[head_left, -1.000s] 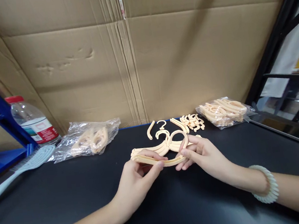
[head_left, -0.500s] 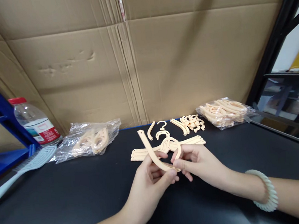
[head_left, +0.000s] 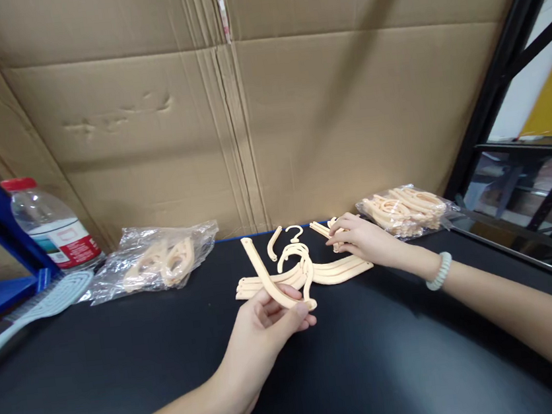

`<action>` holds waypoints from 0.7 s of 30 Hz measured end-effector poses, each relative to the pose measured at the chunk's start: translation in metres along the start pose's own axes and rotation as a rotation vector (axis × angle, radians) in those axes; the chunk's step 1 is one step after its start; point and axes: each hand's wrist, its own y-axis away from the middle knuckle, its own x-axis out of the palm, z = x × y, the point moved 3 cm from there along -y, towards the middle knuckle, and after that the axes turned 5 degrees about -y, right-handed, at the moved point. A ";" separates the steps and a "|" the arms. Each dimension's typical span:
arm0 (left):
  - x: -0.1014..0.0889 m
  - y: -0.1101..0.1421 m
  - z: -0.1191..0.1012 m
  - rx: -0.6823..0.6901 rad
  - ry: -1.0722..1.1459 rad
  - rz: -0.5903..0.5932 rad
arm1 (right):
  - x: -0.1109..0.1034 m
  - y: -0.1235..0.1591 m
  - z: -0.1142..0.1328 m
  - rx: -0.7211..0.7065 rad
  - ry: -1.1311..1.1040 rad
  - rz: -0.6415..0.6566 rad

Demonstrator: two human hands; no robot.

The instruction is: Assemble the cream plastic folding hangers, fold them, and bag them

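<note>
My left hand [head_left: 272, 320] is closed on a partly joined, cream plastic clothes hanger [head_left: 262, 272]: one curved arm rises to the left, with a hook piece at its lower end. Behind it lie assembled hangers [head_left: 340, 270], stacked, their hooks pointing to the back. My right hand [head_left: 362, 240] is stretched to the back right, fingers apart over the loose hanger arms [head_left: 319, 230]; it partly hides them and the small hook pieces beside them. A single loose arm [head_left: 274, 244] and a loose hook [head_left: 294, 235] lie left of that hand.
Clear plastic bags of hanger parts lie at the back left [head_left: 157, 263] and back right [head_left: 403, 211]. On the left are a red-capped bottle [head_left: 56, 225] and a pale hairbrush [head_left: 42, 303]. A dark flat device [head_left: 514, 243] lies on the right. Cardboard [head_left: 148, 135] walls the back.
My right hand has let go of the hanger's hook and moved to the loose parts at the back right. My left hand keeps the hanger, shifted slightly left.
</note>
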 end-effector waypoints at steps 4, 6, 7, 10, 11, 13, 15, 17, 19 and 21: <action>0.000 -0.001 0.000 0.011 0.001 -0.001 | 0.009 -0.002 -0.004 0.008 0.041 0.046; -0.001 -0.001 0.001 0.020 0.006 -0.001 | 0.009 -0.002 -0.005 0.018 -0.025 0.008; -0.001 -0.001 0.001 0.027 0.011 0.002 | 0.008 -0.002 -0.005 0.031 -0.076 -0.033; -0.003 -0.001 0.003 0.037 0.028 0.014 | -0.002 -0.002 -0.001 0.144 -0.311 -0.228; -0.003 -0.001 0.003 0.037 0.032 0.019 | -0.005 -0.001 0.002 0.206 -0.418 -0.290; -0.003 0.000 0.003 0.036 0.037 0.029 | -0.012 0.001 0.014 0.326 -0.658 -0.383; -0.003 0.000 0.003 0.037 0.044 0.039 | -0.016 0.005 0.032 0.396 -0.894 -0.439; -0.002 0.000 0.002 0.039 0.053 0.038 | -0.018 0.010 0.052 0.433 -1.107 -0.459; -0.002 0.001 0.001 0.045 0.060 0.031 | -0.015 0.016 0.070 0.496 -1.261 -0.437; -0.001 0.001 0.001 0.050 0.062 0.037 | -0.009 0.020 0.083 0.562 -1.331 -0.417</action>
